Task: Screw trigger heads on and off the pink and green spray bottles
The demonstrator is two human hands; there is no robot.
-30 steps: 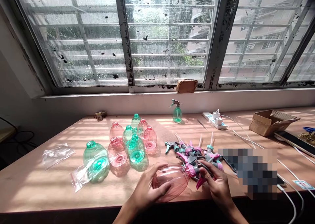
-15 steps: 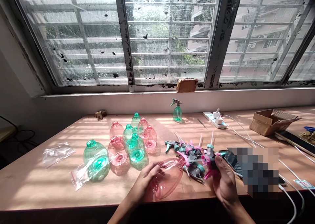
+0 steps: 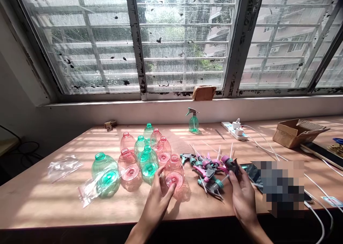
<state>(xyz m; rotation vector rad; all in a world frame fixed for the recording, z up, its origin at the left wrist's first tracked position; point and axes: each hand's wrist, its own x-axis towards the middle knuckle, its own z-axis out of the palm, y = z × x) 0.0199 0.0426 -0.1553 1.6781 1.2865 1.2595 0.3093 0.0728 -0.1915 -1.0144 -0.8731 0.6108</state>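
Left hand [image 3: 158, 198]: gripping pink bottle [image 3: 175, 168], apparently upright on table [image 3: 107, 213] near green bottle [image 3: 148, 162] | Right hand [image 3: 243, 195]: gripping spray head [image 3: 232, 165] beside sprayer pile [image 3: 210, 173] | Risk: nudging left could topple crowded bottles [image 3: 130, 171]; protruding tubes [image 3: 219, 152] could snag the head.

5 pink btls [image 3: 174, 169], 5 grn btls [image 3: 149, 161]

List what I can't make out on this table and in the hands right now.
All in the head view:
Held pink bottle: lower side partly covered by the left hand.
Held spray head: partly covered by the right hand.
Spray-head pile: pieces overlap, so no sure count.
Dark device: partly hidden by pixelation.
Blue item: cut off by the right edge.
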